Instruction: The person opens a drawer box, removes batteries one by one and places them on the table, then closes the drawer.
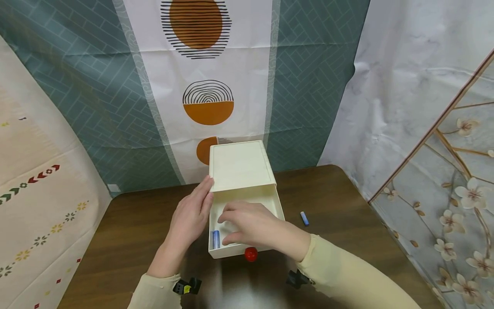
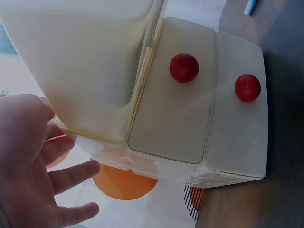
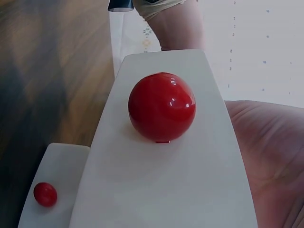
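A small white drawer cabinet (image 1: 242,165) stands on the table with its top drawer (image 1: 231,252) pulled out. One blue battery (image 1: 216,239) lies in the drawer's front left corner. My left hand (image 1: 191,212) rests against the cabinet's left side, fingers extended; the left wrist view shows those fingers spread beside the drawer. Over the drawer hovers my right hand (image 1: 251,223), with fingers loosely bent, thumb apart from them and nothing visible between. A red knob (image 3: 162,107) sits on the drawer front, close to the right palm (image 3: 266,156).
Another blue battery (image 1: 304,218) lies on the dark wooden table (image 1: 328,193), right of the cabinet. Two closed drawers with red knobs (image 2: 184,68) sit below the pulled-out one. Patterned cloth (image 1: 308,86) hangs behind the table and at both sides.
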Available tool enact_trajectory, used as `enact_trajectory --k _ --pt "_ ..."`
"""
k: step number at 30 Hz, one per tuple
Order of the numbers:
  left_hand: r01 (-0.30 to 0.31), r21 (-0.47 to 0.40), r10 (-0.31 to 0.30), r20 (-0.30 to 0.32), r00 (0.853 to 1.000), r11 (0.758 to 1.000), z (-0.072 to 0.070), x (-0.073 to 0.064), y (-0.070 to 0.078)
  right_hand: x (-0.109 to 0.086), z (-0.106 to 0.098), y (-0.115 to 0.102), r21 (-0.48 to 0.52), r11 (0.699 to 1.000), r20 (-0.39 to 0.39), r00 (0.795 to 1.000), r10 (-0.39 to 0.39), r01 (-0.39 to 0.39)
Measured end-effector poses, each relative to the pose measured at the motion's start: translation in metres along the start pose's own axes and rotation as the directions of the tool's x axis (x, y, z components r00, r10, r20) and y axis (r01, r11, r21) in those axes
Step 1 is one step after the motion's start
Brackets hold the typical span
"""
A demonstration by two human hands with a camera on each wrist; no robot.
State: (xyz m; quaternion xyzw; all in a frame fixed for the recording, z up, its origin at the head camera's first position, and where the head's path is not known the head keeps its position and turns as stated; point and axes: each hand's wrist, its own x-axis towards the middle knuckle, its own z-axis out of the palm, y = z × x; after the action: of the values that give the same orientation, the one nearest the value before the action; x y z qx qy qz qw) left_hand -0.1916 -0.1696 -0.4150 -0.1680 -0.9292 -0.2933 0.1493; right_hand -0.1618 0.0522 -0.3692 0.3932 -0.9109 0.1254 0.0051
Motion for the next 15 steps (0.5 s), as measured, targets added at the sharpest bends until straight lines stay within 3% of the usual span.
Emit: enact_trajectory --k 15 --pt "0.001 -0.003 -0.001 0.002 1.000 1.000 0.001 0.001 -0.001 0.011 0.004 -0.005 -0.045 0.999 0.053 0.999 0.008 -0.005"
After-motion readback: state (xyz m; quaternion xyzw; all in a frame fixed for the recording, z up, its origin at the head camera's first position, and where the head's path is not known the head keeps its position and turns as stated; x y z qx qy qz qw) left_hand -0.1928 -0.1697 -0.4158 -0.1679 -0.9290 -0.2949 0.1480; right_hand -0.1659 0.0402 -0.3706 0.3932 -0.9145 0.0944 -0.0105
